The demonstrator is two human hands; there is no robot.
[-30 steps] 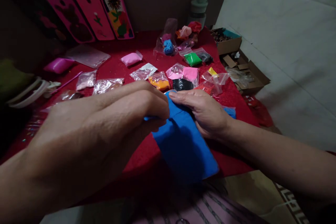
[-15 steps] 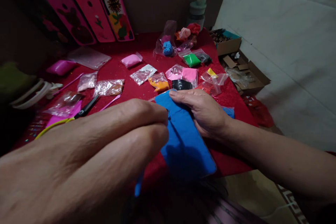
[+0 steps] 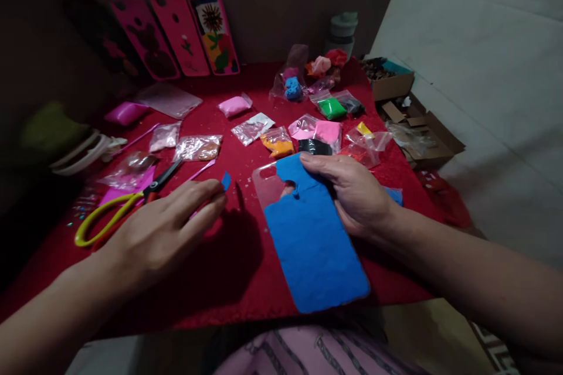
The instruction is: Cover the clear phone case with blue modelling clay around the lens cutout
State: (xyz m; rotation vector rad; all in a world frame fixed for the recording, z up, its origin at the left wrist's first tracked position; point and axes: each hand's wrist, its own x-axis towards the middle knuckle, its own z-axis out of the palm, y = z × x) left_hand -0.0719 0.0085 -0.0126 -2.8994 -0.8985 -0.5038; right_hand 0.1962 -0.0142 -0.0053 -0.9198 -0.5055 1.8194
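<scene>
The right hand [image 3: 367, 196] grips a clear phone case [image 3: 266, 184] by its upper edge, thumb on the blue layer [image 3: 314, 246] that covers all but one upper corner. The left hand [image 3: 153, 234], beside the yellow-handled scissors [image 3: 152, 190], pinches a small blue piece [image 3: 226, 180] above the red cloth [image 3: 211, 299].

The phone case [image 3: 261, 181] is clear, glossy plastic under a matt, slightly uneven blue layer [image 3: 314, 246]. Dull red cloth covers the desk [image 3: 229, 299]; crinkled, shiny plastic packets [image 3: 197, 147] contrast with brown cardboard boxes [image 3: 433, 140] past its right edge.
</scene>
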